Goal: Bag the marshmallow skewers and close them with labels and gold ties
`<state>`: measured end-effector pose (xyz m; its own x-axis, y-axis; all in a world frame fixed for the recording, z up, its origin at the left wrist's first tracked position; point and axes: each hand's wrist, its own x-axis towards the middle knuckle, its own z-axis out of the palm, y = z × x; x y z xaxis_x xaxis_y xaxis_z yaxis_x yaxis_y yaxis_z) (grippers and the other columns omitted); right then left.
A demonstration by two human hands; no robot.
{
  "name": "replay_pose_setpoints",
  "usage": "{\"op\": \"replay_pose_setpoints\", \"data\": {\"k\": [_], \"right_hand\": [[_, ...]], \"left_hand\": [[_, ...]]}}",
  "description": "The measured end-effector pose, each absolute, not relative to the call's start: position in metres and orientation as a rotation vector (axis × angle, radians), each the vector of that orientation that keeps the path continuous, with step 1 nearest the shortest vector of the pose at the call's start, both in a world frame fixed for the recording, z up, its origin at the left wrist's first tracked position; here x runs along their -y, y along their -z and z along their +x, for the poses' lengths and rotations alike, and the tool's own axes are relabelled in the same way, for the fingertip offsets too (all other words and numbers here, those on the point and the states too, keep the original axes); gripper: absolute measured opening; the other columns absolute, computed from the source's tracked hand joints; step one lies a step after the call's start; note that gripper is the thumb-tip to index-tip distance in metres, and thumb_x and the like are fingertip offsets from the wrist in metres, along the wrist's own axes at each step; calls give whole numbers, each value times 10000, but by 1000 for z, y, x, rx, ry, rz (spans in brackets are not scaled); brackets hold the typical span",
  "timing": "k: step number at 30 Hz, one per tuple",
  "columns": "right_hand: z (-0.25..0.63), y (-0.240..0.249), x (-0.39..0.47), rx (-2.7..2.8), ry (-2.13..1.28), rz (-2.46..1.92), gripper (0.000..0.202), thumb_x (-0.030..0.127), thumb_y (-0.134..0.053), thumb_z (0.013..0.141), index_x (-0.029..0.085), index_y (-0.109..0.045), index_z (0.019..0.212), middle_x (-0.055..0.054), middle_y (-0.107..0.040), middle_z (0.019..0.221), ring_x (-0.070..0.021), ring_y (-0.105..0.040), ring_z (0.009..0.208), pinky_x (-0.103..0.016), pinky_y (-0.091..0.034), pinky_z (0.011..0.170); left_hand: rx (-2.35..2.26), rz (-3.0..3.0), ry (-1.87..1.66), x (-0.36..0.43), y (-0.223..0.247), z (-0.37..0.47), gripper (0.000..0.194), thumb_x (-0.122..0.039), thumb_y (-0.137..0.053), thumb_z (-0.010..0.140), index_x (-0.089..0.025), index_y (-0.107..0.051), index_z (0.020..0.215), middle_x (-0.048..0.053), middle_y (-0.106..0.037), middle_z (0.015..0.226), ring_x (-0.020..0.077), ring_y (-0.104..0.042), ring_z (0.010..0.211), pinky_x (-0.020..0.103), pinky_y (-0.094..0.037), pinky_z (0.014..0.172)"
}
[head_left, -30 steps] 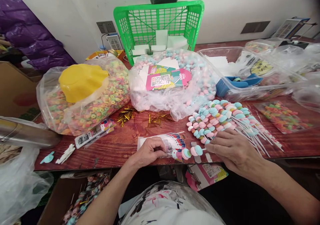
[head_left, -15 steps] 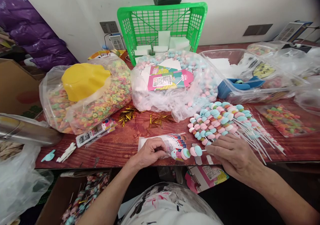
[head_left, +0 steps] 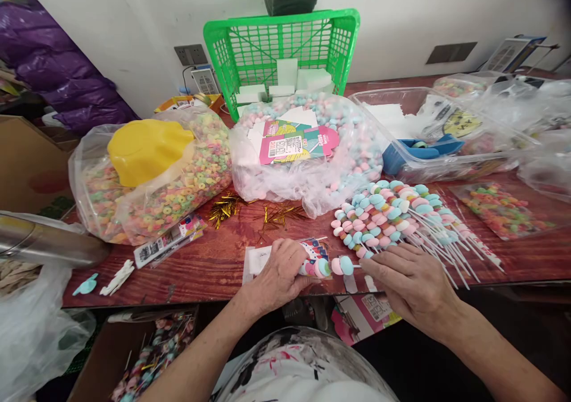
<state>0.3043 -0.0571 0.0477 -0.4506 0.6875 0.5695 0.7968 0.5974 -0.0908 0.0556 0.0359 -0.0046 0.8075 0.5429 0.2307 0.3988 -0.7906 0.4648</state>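
A candy skewer [head_left: 342,265] of pink and blue marshmallow pieces lies level between my hands over the table's front edge. My right hand [head_left: 413,277] is closed on its white stick at the right end. My left hand [head_left: 281,274] is wrapped round the skewer's left end, where a clear printed bag seems to cover the candy; the fingers hide how far. Under and behind my left hand lie printed plastic bags [head_left: 256,261]. Just behind my right hand is a pile of finished-looking candy skewers [head_left: 379,217], their white sticks pointing right and forward.
Behind stand a bag of ring candies [head_left: 200,176] with a yellow bowl [head_left: 149,152], a bag of marshmallows [head_left: 357,152], a green basket [head_left: 350,51] and a clear tub [head_left: 370,101]. Gold twist ties [head_left: 225,207] lie mid-table. A steel flask [head_left: 57,241] is at left.
My left hand has turned over and closed farther along the skewer, covering more of its left end. The skewer and my right hand have shifted slightly left. The view has tilted a little.
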Motion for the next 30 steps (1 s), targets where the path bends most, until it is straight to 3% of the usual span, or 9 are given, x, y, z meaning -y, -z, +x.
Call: {"op": "replay_pose_setpoints", "data": {"k": [5,9,15,21,30], "right_hand": [[296,-57,62,2287,328,-1126,264,29,-457,833,147,-602,1018,-53,-661,770,-168,-569,688,-331,-422,649],[296,-64,63,2313,379,-1109,250,42,-459,836,155,-613,996,-48,-661,771,-168,-546,682,-334,-389,642],[299,-58,61,2338,408,-1204,247,27,-416,833,132,-616,934,-41,-608,705,-165,-510,638,-329,-352,629],[288,-45,66,2441,408,-1293,237,-3,-450,804,132,-621,898,-45,-612,744,-175,-511,646,-337,-312,634],[292,-74,56,2415,497,-1255,213,46,-435,863,155,-617,842,-33,-578,688,-182,-458,641,-351,-274,619]], "left_hand": [[-761,2603,-365,-34,5,63,211,-378,-507,923,-175,-508,867,43,-601,802,183,-533,704,283,-371,621],[-828,2715,-221,-25,5,70,189,-366,-544,899,-177,-530,888,50,-619,814,207,-564,735,291,-363,625],[-944,2489,-210,-21,-3,78,373,-531,-654,795,-176,-547,831,35,-632,776,187,-549,680,273,-321,590],[-884,2342,-263,-20,-3,80,405,-554,-709,732,-180,-559,772,-6,-592,710,155,-498,643,249,-291,577],[-923,2232,-215,-18,-10,76,306,-343,-794,696,-173,-584,838,-13,-602,766,160,-494,696,248,-301,619]]}}
